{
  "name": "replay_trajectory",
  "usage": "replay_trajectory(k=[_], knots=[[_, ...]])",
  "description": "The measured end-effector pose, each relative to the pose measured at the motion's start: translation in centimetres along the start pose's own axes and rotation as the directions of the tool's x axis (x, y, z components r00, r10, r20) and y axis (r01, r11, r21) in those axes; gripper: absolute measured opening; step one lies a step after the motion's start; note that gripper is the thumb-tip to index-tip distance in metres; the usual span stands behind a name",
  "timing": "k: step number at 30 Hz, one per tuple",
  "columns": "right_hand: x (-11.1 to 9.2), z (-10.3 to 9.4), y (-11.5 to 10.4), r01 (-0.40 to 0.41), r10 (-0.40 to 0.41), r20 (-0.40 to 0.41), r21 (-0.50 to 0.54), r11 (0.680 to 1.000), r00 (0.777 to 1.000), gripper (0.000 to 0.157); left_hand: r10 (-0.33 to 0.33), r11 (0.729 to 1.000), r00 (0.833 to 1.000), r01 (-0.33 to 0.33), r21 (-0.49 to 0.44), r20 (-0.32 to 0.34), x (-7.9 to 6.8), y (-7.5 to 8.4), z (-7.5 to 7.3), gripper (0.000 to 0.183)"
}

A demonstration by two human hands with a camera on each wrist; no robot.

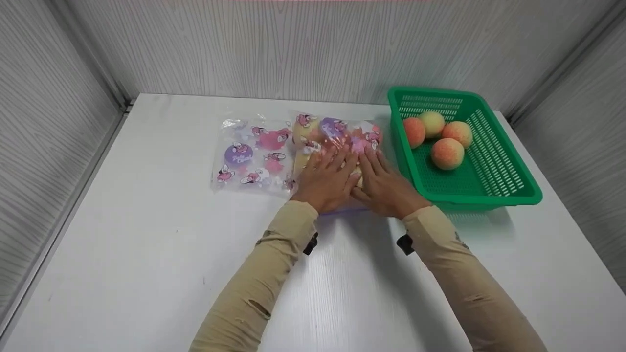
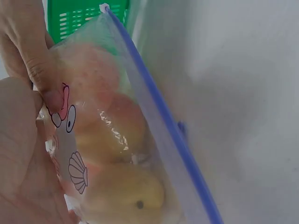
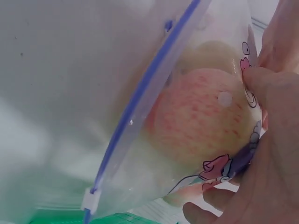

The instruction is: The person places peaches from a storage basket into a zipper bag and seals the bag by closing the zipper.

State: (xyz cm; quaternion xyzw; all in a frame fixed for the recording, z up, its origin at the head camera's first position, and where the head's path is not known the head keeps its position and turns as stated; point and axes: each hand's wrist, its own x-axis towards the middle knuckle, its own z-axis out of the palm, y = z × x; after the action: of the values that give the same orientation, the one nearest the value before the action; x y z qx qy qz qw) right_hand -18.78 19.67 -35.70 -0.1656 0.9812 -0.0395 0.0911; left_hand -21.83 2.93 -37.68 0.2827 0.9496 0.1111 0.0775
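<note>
A clear printed zip bag with several peaches inside lies on the table, its blue zip strip toward the person. My left hand rests on top of the bag, fingers straight and pointing away. Beside it my right hand presses on the bag's right part, its fingers also extended. The thumbs are close together over the plastic. Through the film a peach shows near the right hand. At one end of the zip sits a white slider.
A second printed zip bag lies flat to the left, touching or slightly under the filled one. At the right stands a green basket holding several loose peaches. Pale panels wall the white table at the back and sides.
</note>
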Motion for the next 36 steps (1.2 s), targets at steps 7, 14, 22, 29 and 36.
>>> replay_trajectory(k=[7, 14, 22, 29, 36], knots=[[1.2, 1.3, 0.0, 0.024, -0.024, 0.018, 0.01, 1.0, 1.0, 0.084, -0.009, 1.0, 0.999, 0.01, 0.02, -0.04, 0.4, -1.1, 1.0, 0.061], [1.6, 1.6, 0.2, 0.038, -0.038, -0.008, 0.077, 0.996, 0.999, 0.086, -0.017, 1.0, 0.998, 0.019, 0.023, -0.065, 0.4, -1.2, 0.5, 0.061], [-0.6, 1.0, -2.6, 0.146, -0.104, -0.273, 0.136, 0.98, 0.956, 0.092, -0.092, 0.987, 0.977, 0.064, -0.146, -0.192, -3.0, -7.0, -2.0, 0.057], [2.7, 1.4, -5.6, 0.138, -0.142, -0.221, -0.034, 0.99, 0.965, 0.081, -0.317, 0.946, 0.948, 0.317, -0.07, 0.012, -5.5, -12.9, 0.0, 0.058], [4.0, 1.9, -5.0, 0.095, -0.107, -0.151, -0.085, 0.992, 0.983, 0.076, -0.372, 0.921, 0.924, 0.379, -0.09, 0.09, -7.1, -14.0, 1.4, 0.061]])
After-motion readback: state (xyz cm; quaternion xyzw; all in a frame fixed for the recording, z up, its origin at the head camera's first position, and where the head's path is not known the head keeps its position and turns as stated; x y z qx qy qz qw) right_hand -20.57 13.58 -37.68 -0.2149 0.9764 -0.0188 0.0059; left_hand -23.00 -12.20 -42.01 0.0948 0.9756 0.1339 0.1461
